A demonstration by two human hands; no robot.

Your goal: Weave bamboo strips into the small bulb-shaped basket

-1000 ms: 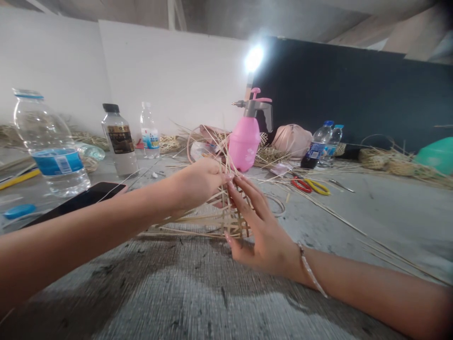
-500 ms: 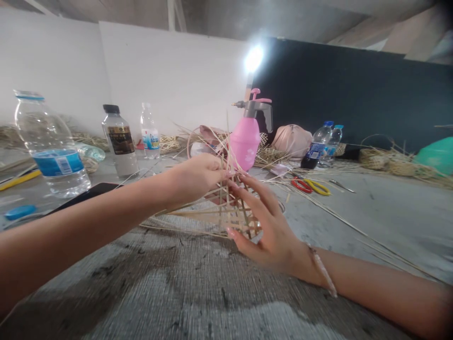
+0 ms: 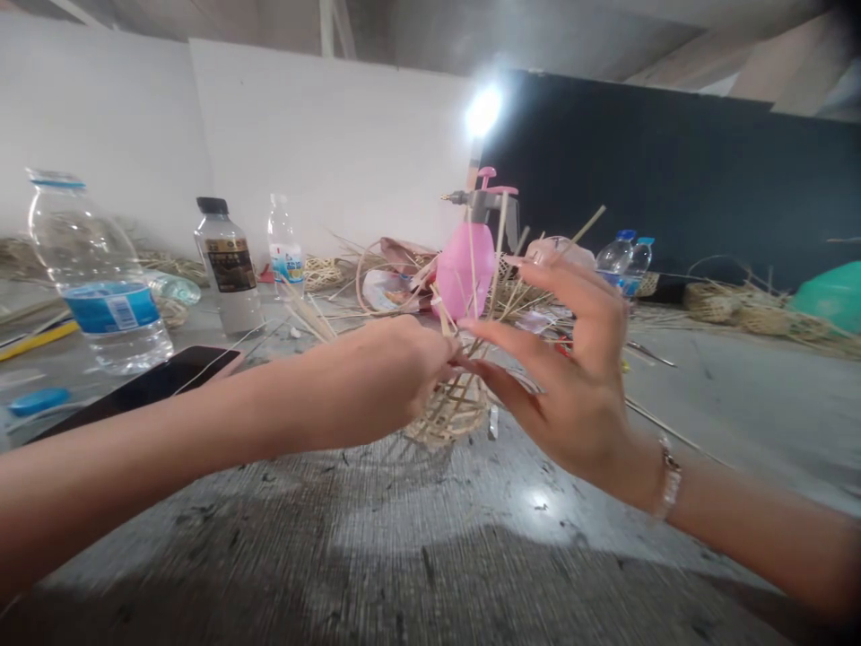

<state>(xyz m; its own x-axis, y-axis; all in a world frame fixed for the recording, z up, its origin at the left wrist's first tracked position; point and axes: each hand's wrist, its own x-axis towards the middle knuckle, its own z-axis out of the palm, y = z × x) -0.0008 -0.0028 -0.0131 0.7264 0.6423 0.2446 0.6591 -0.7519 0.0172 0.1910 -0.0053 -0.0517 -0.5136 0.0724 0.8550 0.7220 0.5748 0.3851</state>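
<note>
A small open-weave basket (image 3: 449, 414) of pale bamboo strips stands on the grey tabletop, its loose strip ends fanning upward and to both sides. My left hand (image 3: 394, 377) is closed at the basket's upper edge, holding the weave; its fingertips are partly hidden behind the hand. My right hand (image 3: 571, 386) comes from the right, thumb and index finger pinching a bamboo strip (image 3: 471, 348) beside the left fingertips. Its other fingers are raised and bent, near the long upright strips. A bracelet is on the right wrist.
Behind the basket stands a pink spray bottle (image 3: 464, 265). At left are a large water bottle (image 3: 111, 309), a dark-capped bottle (image 3: 229, 265), a phone (image 3: 144, 381) and a blue cap (image 3: 39, 401). Woven pieces (image 3: 730, 301) and a green object (image 3: 834, 296) lie at right.
The basket has been turned and tilted, so its rounded woven body now shows below my hands. My right hand has risen and moved right, from spread over the weave to a pinch.
</note>
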